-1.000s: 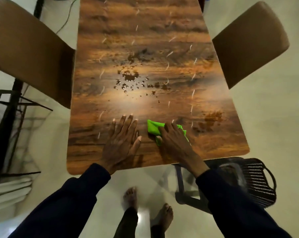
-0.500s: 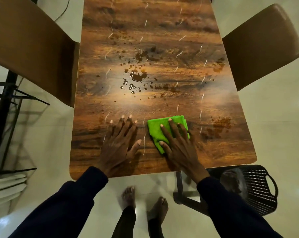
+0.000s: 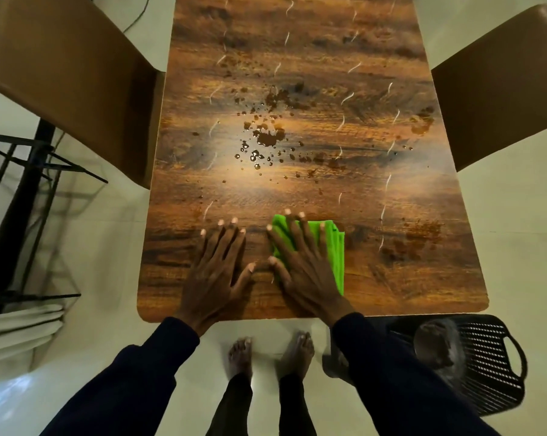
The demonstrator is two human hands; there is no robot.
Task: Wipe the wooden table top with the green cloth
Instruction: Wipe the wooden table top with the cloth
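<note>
Right hand (image 3: pixel 303 265), fingers spread flat atop green cloth (image 3: pixel 335 247); left hand (image 3: pixel 217 269) splayed on table (image 3: pixel 297 58)

Wood-grain bench (image 3: pixel 313 39) fills the middle here, rounded corners at the near edge. Dark droplets and a small puddle (image 3: pixel 267 138) sit around its centre, and brownish smears (image 3: pixel 418 239) stain the near right side. Flat on the near end lies the green cloth (image 3: pixel 333 247), folded, pinned under the spread right hand (image 3: pixel 303 265). Just beside it the left hand (image 3: pixel 217 272) presses palm-down on bare wood, fingers (image 3: pixel 226 237) splayed, thumbs nearly meeting
</note>
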